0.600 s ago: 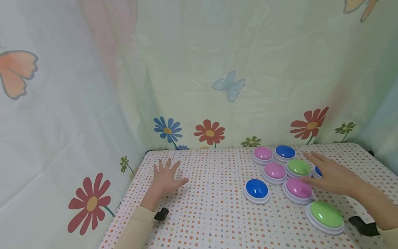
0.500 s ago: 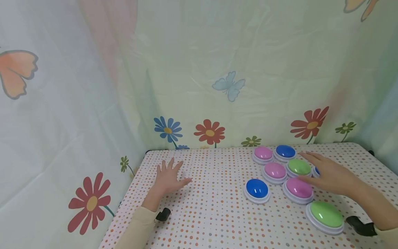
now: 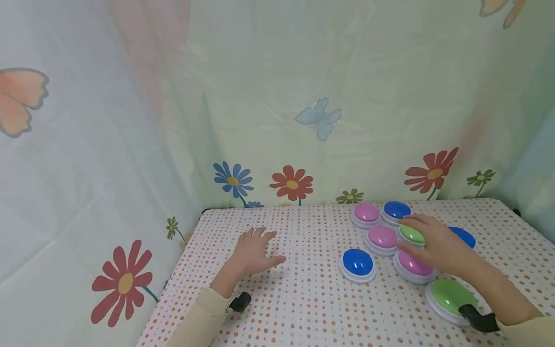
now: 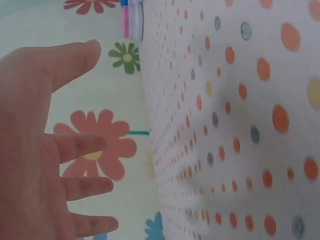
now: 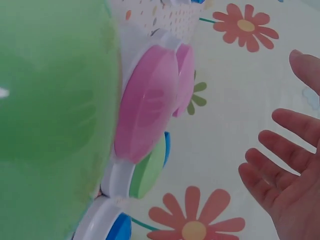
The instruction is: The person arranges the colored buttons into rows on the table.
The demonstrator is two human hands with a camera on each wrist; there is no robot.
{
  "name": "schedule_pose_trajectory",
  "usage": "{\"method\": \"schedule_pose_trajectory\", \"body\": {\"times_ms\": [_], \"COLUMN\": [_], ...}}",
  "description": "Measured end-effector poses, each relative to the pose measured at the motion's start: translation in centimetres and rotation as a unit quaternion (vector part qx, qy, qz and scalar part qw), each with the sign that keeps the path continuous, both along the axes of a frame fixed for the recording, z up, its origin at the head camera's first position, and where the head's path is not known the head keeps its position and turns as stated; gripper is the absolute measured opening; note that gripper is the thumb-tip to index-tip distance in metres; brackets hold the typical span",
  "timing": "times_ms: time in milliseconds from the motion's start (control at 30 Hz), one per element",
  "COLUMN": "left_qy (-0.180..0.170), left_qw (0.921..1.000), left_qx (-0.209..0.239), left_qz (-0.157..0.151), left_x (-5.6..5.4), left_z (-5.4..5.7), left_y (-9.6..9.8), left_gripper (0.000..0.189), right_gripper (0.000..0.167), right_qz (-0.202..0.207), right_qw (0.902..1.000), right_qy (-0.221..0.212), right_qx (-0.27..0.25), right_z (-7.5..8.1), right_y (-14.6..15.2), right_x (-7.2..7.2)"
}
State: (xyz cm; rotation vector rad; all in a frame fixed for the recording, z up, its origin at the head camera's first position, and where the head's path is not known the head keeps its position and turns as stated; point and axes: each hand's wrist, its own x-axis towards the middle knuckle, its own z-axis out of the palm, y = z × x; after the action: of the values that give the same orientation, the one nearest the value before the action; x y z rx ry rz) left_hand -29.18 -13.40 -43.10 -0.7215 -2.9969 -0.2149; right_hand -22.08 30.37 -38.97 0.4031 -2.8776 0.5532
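My right hand [image 3: 440, 243] hovers with fingers spread over the cluster of domed push buttons on the right. It holds nothing and overlaps a green button [image 3: 412, 234] and a pink button [image 3: 413, 261] in the head view. Seen from the right wrist, a large green button [image 5: 50, 120] fills the left side, and the right hand [image 5: 295, 185] is well off the domes. My left hand [image 3: 253, 253] is raised over the dotted tabletop at left, fingers apart, thumb pointing right, nothing in it. A lone blue button [image 3: 357, 262] stands between the two hands, nearer the right.
Two more pink buttons [image 3: 366, 213] and a blue button [image 3: 396, 210] sit at the back of the group. Another blue button [image 3: 463, 237] is behind the right forearm, and a green button [image 3: 453, 296] is nearest the front. A flowered curtain [image 3: 260, 96] hangs behind the dotted table [image 3: 295, 308].
Both hands have moved inward: the left hand to the right, the right hand to the left over the buttons. The far-right blue button shows more now. The buttons have stayed in place.
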Motion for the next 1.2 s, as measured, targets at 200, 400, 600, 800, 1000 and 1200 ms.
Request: {"method": "schedule_pose_trajectory", "body": {"times_ms": [200,400,600,800,1000,1200], "left_qy": [-0.003,-0.007,-0.029,-0.035,-0.039,-0.045], "left_qw": [0.9995,0.9979,0.9955,0.9933,0.9926,0.9912], "left_qx": [0.001,0.003,0.010,0.016,0.006,0.014], "left_qz": [-0.031,-0.064,-0.090,-0.109,-0.115,-0.124], "left_x": [0.2,-0.2,-0.1,-0.2,-0.4,-0.2], "left_z": [-0.3,-0.6,-1.3,-2.4,-3.5,-4.0], "left_y": [2.0,4.1,5.5,6.7,8.1,9.4], "left_gripper": [0.077,0.073,0.071,0.068,0.067,0.065], "right_gripper": [0.066,0.060,0.059,0.068,0.075,0.077], "right_qz": [0.013,0.028,0.042,0.065,0.060,0.050], "right_qw": [0.9996,0.9991,0.9979,0.9963,0.9945,0.9950], "right_qy": [0.020,0.016,0.017,0.004,-0.026,-0.045], "right_qx": [-0.014,-0.027,-0.045,-0.057,-0.081,-0.073], "right_z": [-0.7,-1.1,-2.0,-3.0,-3.8,-4.3], "right_y": [-0.9,-1.8,-2.9,-3.9,-4.5,-4.9], "right_x": [-0.3,-0.4,-0.7,-0.8,-0.5,-0.3]}}
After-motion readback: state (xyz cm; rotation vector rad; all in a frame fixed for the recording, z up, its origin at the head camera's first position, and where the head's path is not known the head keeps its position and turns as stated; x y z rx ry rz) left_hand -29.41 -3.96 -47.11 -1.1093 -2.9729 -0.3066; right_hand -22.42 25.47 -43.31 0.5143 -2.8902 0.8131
